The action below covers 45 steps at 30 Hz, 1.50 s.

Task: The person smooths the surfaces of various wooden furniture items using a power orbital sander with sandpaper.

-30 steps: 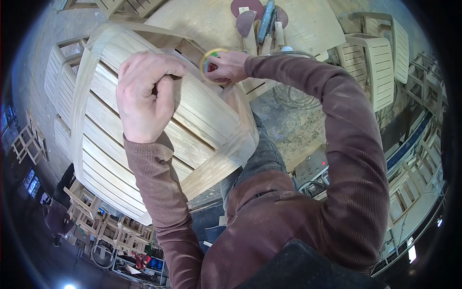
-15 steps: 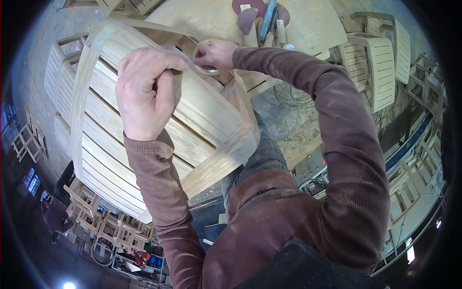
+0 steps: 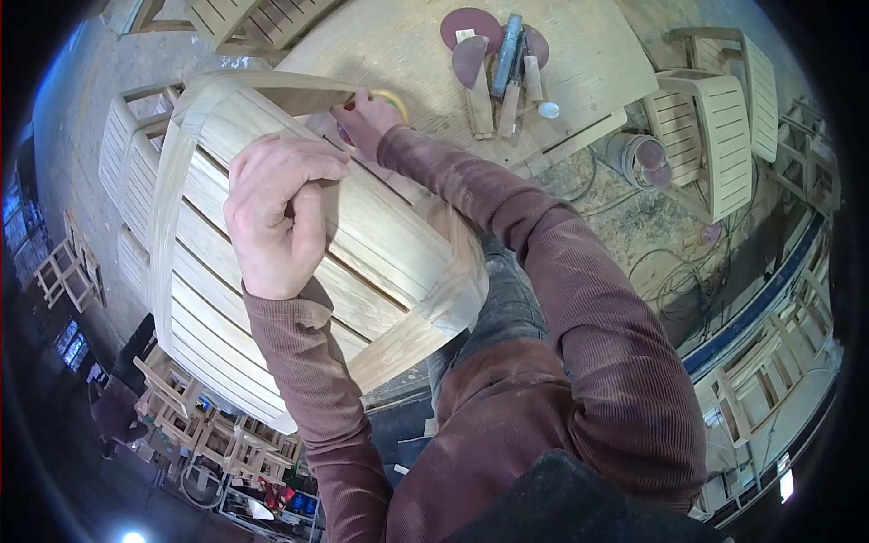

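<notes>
A pale slatted wooden chair [image 3: 362, 217] lies in front of me, its slats and frame facing up. My left hand [image 3: 281, 217] is over the slats with fingers curled and thumb drawn in; what it may hold is hidden beneath the fingers. Near the far edge of the chair, my right hand [image 3: 365, 125] is closed round a round yellow-rimmed thing that looks like a roll of tape [image 3: 398, 106]. Most of the roll is behind that hand.
On the plywood table [image 3: 597, 54] lie sanding discs [image 3: 471, 29], a blue-handled tool [image 3: 508, 56] and several wooden-handled tools. A bucket [image 3: 625, 156] and cables [image 3: 674, 281] are on the floor at right. Other slatted chairs [image 3: 724, 136] stand around.
My right hand has moved left along the far edge of the chair with the roll. The left hand stays curled over the slats. The view has shifted, showing more of the table and bucket.
</notes>
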Available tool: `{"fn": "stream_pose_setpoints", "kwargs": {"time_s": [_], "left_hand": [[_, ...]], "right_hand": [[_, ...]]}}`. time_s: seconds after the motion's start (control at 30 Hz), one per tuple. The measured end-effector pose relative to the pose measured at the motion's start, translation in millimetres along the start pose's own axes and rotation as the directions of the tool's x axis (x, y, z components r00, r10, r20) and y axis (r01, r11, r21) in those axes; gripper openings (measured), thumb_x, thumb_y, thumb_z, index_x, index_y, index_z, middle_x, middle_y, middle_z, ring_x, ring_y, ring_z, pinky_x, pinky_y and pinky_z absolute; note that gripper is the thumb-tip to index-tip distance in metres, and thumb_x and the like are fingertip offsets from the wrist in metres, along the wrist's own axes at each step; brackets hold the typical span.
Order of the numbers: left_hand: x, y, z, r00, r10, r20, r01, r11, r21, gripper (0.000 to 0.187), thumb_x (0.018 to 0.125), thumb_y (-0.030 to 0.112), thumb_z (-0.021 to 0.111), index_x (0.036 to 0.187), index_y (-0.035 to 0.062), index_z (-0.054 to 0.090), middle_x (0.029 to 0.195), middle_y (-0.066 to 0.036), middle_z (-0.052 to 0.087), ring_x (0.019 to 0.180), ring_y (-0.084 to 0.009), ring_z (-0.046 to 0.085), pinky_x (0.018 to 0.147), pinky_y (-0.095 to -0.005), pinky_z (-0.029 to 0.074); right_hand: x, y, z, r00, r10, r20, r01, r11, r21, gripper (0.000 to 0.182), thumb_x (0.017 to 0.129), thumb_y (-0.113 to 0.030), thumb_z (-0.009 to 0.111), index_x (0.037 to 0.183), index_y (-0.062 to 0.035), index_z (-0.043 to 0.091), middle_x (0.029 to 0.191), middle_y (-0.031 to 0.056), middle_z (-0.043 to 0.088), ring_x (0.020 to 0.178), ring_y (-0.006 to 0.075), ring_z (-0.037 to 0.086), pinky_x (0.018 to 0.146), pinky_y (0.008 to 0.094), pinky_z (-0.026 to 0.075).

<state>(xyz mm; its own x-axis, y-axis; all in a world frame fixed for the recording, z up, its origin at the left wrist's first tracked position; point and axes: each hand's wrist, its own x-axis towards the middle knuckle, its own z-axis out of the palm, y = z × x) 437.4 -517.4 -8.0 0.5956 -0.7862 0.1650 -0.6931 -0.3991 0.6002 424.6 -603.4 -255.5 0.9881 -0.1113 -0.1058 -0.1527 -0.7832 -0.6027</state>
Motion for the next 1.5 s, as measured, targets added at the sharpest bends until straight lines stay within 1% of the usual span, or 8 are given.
{"fn": "stream_pose_setpoints", "kwargs": {"time_s": [0.43,0.73,1.03,1.1,1.17,1.3,1.43,1.5], "left_hand": [[2,1,0,1.000,-0.008,-0.018,0.008,1.000,0.018,0.020,0.066,-0.005,0.049,0.074,0.0068,0.063,0.078,-0.004,0.066,0.081,-0.0231,0.060,0.084,-0.0330,0.041],[0,-1,-1,0.999,0.014,-0.041,-0.014,1.000,-0.011,0.020,0.068,-0.004,0.048,0.074,0.0063,0.064,0.077,-0.005,0.065,0.079,-0.0235,0.060,0.083,-0.0328,0.042],[-7,0,0,0.997,-0.008,-0.074,-0.002,0.991,-0.132,0.015,0.074,0.006,0.056,0.086,0.0083,0.065,0.089,-0.006,0.065,0.091,-0.0252,0.058,0.087,-0.0360,0.040],[-11,24,-5,0.983,0.184,-0.023,-0.170,0.942,0.289,0.043,0.074,0.024,0.066,0.114,0.0109,0.056,0.120,-0.012,0.054,0.115,-0.0300,0.046,0.099,-0.0445,0.031],[-31,20,-1,0.983,0.175,0.059,-0.184,0.911,0.370,0.081,0.069,0.045,0.070,0.134,0.0110,0.037,0.141,-0.019,0.029,0.131,-0.0377,0.025,0.106,-0.0536,0.018],[-134,49,-42,0.955,0.026,0.296,-0.101,0.965,0.242,0.106,0.062,0.060,0.069,0.142,0.0076,0.024,0.147,-0.026,0.012,0.136,-0.0443,0.008,0.108,-0.0585,0.006],[-278,30,-95,0.943,-0.127,0.307,0.038,0.960,0.279,0.112,0.059,0.062,0.070,0.143,0.0072,0.021,0.147,-0.027,0.009,0.137,-0.0449,0.007,0.107,-0.0589,0.006],[-354,11,-119,0.935,-0.343,0.095,0.284,0.879,0.384,0.115,0.056,0.060,0.073,0.143,0.0065,0.021,0.146,-0.030,0.009,0.136,-0.0450,0.007,0.107,-0.0575,0.009]], "right_hand": [[8,25,-28,0.993,0.117,-0.028,-0.119,0.989,-0.093,0.033,0.080,-0.027,0.060,0.108,-0.0113,0.052,0.100,0.0274,0.051,0.072,0.0387,0.062,0.063,0.0426,0.052],[-49,33,-69,0.970,0.158,0.184,-0.141,0.985,-0.103,0.038,0.077,-0.025,0.060,0.112,-0.0142,0.050,0.103,0.0249,0.052,0.088,0.0391,0.062,0.070,0.0436,0.051],[-166,92,-75,0.773,0.478,-0.417,-0.495,0.866,0.076,0.044,0.075,-0.020,0.062,0.115,-0.0152,0.047,0.096,0.0210,0.057,0.090,0.0411,0.058,0.077,0.0485,0.048],[-212,70,-86,0.705,0.662,-0.254,-0.636,0.749,0.184,0.038,0.076,-0.026,0.062,0.111,-0.0150,0.050,0.106,0.0202,0.054,0.097,0.0389,0.056,0.083,0.0459,0.047],[-252,63,-69,0.712,0.687,-0.145,-0.686,0.725,0.063,0.043,0.073,-0.026,0.062,0.113,-0.0152,0.049,0.112,0.0185,0.051,0.101,0.0371,0.055,0.085,0.0449,0.046],[-304,2,-37,0.877,0.481,-0.020,-0.480,0.876,0.037,0.050,0.070,-0.024,0.064,0.117,-0.0167,0.050,0.107,0.0195,0.051,0.094,0.0386,0.057,0.078,0.0455,0.048],[-309,-70,9,0.954,0.298,0.016,-0.297,0.953,-0.064,0.052,0.069,-0.024,0.065,0.118,-0.0168,0.050,0.104,0.0180,0.052,0.093,0.0375,0.057,0.075,0.0445,0.049],[-297,-91,34,0.971,0.185,-0.149,-0.208,0.965,-0.162,0.047,0.071,-0.019,0.060,0.116,-0.0163,0.047,0.107,0.0192,0.051,0.088,0.0378,0.059,0.070,0.0455,0.051]]}}
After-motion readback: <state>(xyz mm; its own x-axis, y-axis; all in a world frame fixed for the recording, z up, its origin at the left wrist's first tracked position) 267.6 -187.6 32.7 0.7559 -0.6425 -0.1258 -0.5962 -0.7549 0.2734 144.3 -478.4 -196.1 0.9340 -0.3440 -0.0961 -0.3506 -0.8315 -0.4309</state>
